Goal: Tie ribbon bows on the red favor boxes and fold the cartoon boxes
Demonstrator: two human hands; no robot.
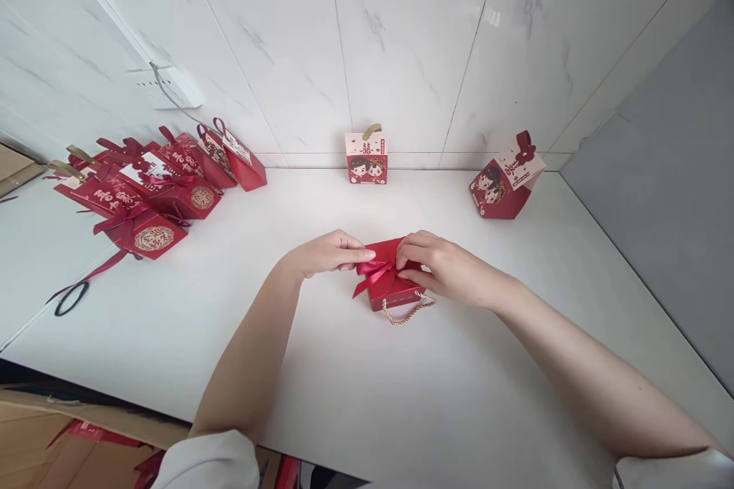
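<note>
A small red gift box lies on the white table in front of me, its twisted gold cord handle towards me. A shiny red ribbon bow is tied across its top. My left hand is closed at the box's left edge, with thumb and fingers pinched by the ribbon's left loop. Over the right side of the box, my right hand has its fingers curled on the bow near the knot. What exactly those fingertips pinch is partly hidden.
Several red gift boxes with ribbons stand at the left, near black-handled scissors. One printed box stands against the tiled wall, another at the back right. A socket with a cable is on the wall. Cardboard lies below the table edge.
</note>
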